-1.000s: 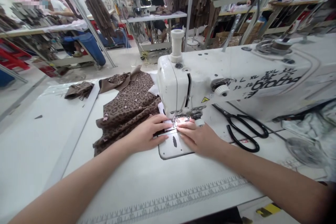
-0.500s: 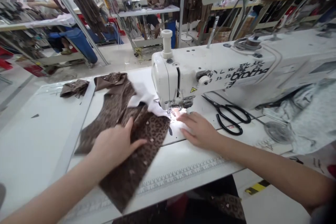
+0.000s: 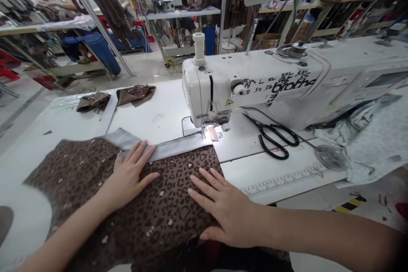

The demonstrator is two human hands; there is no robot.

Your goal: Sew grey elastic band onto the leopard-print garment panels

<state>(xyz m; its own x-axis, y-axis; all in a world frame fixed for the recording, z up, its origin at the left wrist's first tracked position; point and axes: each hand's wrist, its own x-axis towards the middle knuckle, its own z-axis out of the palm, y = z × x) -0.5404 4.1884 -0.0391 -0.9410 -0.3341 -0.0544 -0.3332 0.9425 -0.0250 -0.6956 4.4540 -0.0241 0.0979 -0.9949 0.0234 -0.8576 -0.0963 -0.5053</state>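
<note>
Brown leopard-print fabric (image 3: 172, 191) lies spread over the front of the sewing table, one end up at the needle. Along its far edge runs a whitish strip (image 3: 174, 148) that reaches under the presser foot of the white sewing machine (image 3: 204, 89). My left hand (image 3: 132, 174) lies flat, fingers stretched, across the strip and the print. Nearer the front edge, my right hand (image 3: 219, 204) rests on the right end of the fabric with its fingers spread. Neither hand grips anything.
Black-handled scissors (image 3: 270, 134) lie right of the needle. Pale fabric (image 3: 376, 136) is heaped at the far right. Two folded leopard-print pieces (image 3: 135, 94) sit at the table's back left. A ruler scale (image 3: 283, 180) lines the front edge. People work at machines behind.
The bunched fabric has been spread out flat, with its whitish strip now straight along the far edge. My right hand has moved from beside the needle down onto the fabric.
</note>
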